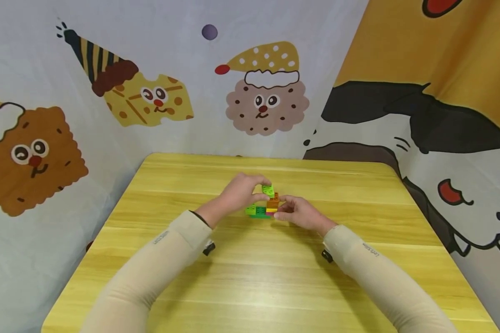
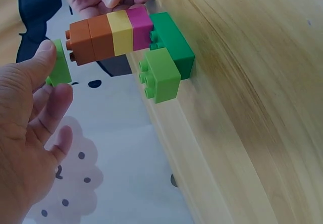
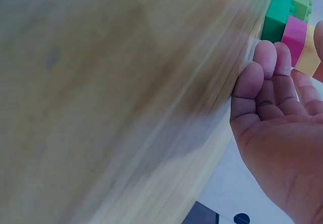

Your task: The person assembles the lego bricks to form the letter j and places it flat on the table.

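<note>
Left hand [image 1: 242, 189] pinches a held brick [image 2: 62, 65], lime, between thumb and fingers, just above the stack and slightly apart from it. Gap shows in the left wrist view. Grip is on the brick's sides, studs up, presumably so the underside is free of fingers and faces the stack's top studs

Stack, top down: two orange bricks [image 2: 102, 36], yellow brick [image 2: 120, 32], pink brick [image 2: 140, 28]. It stands upright on the right end of the green base [image 2: 176, 45], which sits on the table [image 1: 250, 277]. The base likely gives the tall narrow column a wider foot

Lime brick [image 2: 166, 75] is on the base's left end, seems to overhang it a bit; bare base studs between it and the column

Right hand [image 1: 302, 212] is at the column's right side, fingers bent, thumb and fingertips by the orange-to-pink part. Contact or real grip: can't tell, column hides it. Low placement beside the column would suit steadying it against a push from above, my read only, while leaving the top clear for the left
</note>
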The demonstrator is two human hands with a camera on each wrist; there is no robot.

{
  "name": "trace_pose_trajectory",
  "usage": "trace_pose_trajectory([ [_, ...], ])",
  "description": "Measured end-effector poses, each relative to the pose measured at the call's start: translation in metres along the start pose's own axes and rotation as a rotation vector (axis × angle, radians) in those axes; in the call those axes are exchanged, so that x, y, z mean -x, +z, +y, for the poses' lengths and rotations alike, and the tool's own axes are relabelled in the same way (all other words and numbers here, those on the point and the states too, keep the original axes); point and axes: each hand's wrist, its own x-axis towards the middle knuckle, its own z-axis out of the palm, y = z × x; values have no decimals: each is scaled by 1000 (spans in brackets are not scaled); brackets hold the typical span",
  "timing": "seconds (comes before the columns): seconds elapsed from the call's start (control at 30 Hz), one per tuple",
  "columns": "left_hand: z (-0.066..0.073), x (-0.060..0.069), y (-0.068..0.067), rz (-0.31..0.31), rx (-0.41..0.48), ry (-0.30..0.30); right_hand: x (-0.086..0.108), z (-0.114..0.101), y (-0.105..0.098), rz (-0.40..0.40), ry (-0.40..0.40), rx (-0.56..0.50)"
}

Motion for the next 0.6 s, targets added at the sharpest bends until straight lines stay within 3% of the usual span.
trace_pose_trajectory([
  [0.33, 4, -10, 9, -38, -51, 49, -1, 3, 0, -11, -6, 9],
  [0.6, 8, -11, 10, -56, -73, 67, -2, 5, 1, -15, -37, 2],
])
